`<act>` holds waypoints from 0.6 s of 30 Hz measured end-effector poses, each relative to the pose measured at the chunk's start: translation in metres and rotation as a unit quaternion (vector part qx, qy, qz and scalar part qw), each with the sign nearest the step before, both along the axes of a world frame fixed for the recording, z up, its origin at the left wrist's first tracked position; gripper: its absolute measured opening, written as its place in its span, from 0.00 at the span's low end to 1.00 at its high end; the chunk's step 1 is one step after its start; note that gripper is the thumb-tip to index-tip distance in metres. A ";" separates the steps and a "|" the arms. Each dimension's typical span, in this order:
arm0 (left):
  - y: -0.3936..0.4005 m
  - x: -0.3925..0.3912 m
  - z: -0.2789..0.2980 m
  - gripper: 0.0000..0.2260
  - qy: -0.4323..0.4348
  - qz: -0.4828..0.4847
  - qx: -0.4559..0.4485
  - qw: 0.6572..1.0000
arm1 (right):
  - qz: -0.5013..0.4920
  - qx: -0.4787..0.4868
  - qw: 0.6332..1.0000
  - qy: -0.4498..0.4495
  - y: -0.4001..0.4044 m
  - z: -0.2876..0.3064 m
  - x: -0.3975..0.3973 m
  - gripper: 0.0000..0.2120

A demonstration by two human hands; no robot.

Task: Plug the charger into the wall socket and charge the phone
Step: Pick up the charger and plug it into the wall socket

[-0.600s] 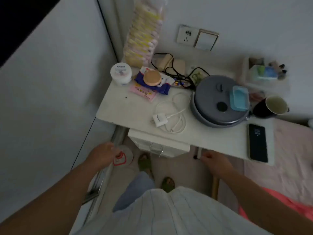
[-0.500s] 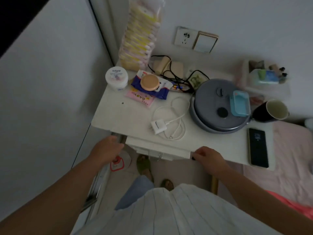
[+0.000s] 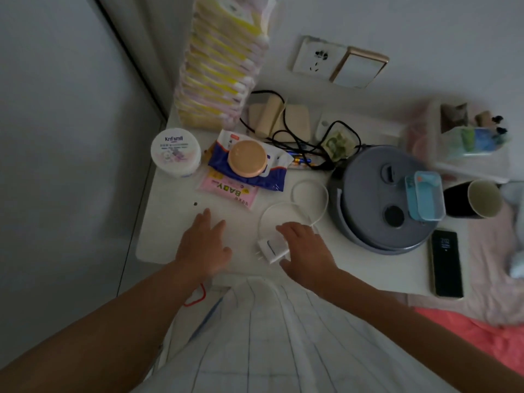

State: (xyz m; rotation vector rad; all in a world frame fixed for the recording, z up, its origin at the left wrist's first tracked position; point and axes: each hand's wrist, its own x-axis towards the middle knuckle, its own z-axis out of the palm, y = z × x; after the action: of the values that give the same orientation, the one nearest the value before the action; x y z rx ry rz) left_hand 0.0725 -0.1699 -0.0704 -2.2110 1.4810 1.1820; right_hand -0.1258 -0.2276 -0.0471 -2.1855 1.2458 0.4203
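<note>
A white charger (image 3: 271, 249) lies near the front edge of the white table (image 3: 170, 222), its prongs pointing left and its white cable (image 3: 317, 194) looped behind it. My right hand (image 3: 304, 249) hovers over the charger's right side, fingers spread, with part of the cable hidden beneath it. My left hand (image 3: 204, 245) is open, palm down, just left of the charger. A black phone (image 3: 447, 263) lies at the table's right front, apart from both hands. The white wall socket (image 3: 317, 58) is on the wall behind the table.
A grey round appliance (image 3: 385, 199) with a blue box on top stands right of the cable. A black mug (image 3: 472, 198), a white jar (image 3: 175, 156), wipe packs (image 3: 246, 171), a tall tissue stack (image 3: 224, 61), black cords (image 3: 297, 140) and a gold-framed switch (image 3: 358, 66) crowd the back.
Both hands have risen from below the table's front edge onto the tabletop. My right hand has reached the charger, my left has come to rest beside it. The view has moved closer.
</note>
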 end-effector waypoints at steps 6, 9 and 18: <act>0.008 0.014 -0.008 0.32 -0.016 -0.086 0.029 0.996 | 0.070 0.003 0.996 0.056 -0.008 -0.016 0.016 0.35; 0.009 0.018 -0.007 0.33 -0.012 -0.093 0.030 0.995 | 0.081 -0.003 0.995 0.065 -0.012 -0.021 0.015 0.31; -0.033 0.000 0.028 0.28 0.158 0.132 -0.036 0.978 | -0.152 0.161 0.967 -0.126 -0.049 0.021 0.021 0.25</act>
State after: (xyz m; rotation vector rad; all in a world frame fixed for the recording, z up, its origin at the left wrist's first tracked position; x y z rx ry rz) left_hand 0.0724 -0.2025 -0.0423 -2.4146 1.3844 1.6549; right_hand -0.1047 -0.2763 -0.0264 -1.6819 1.2468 0.1949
